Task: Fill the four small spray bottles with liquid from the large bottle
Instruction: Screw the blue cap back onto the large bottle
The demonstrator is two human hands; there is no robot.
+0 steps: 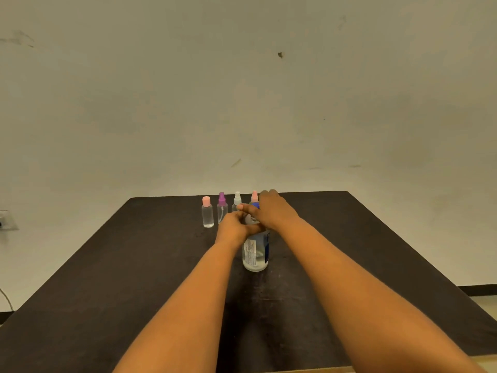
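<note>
The large clear bottle point(255, 254) with a white and blue label stands upright in the middle of the dark table point(134, 278). My left hand point(233, 228) grips its upper body. My right hand point(271, 211) covers its blue cap point(255, 205) from above, fingers wrapped on it. Behind stands a row of small bottles: one with a pink flat cap point(207, 212), one with a purple spray top point(222, 207), one with a white spray top point(237, 201), and one with a pink spray top point(254, 196) partly hidden by my right hand.
A bare pale wall point(242, 90) rises behind the table's far edge. A wall socket point(6, 220) and a thin cable sit at the far left. Floor shows past the table's right edge.
</note>
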